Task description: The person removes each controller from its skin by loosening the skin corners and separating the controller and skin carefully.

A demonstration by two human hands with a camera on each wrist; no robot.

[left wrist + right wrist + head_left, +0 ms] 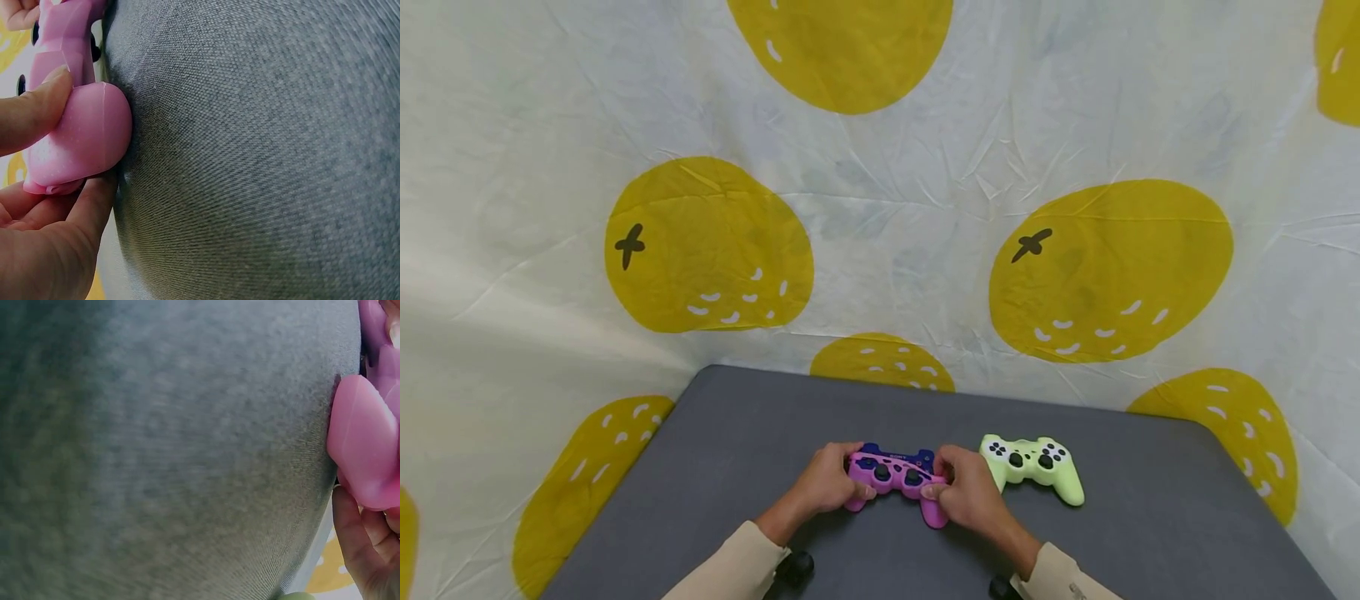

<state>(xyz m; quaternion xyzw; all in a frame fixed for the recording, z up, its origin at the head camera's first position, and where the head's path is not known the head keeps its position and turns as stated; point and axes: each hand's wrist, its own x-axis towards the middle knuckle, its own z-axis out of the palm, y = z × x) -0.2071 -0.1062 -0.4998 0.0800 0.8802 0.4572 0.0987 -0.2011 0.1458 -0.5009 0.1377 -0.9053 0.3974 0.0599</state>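
Note:
A dark blue game controller (917,457) sits low over the table, partly inside a pink silicone cover (934,515). Its dark top edge with the SONY lettering shows bare, while pink wraps the handles and the lower face around the two black sticks. My left hand (826,482) grips the left end, thumb on the pink handle and fingers behind it. At the right end, my right hand (968,492) pinches the cover's edge between thumb and curled fingers. In both wrist views the rounded pink handle (94,131) lies right at the grey cloth.
Just right of my right hand lies a game controller in a pale green cover (1066,487). The dark grey table (760,417) meets a white cloth backdrop (895,225) with yellow fruit prints along its back and sides. Black wrist devices (797,568) sit at both sleeves.

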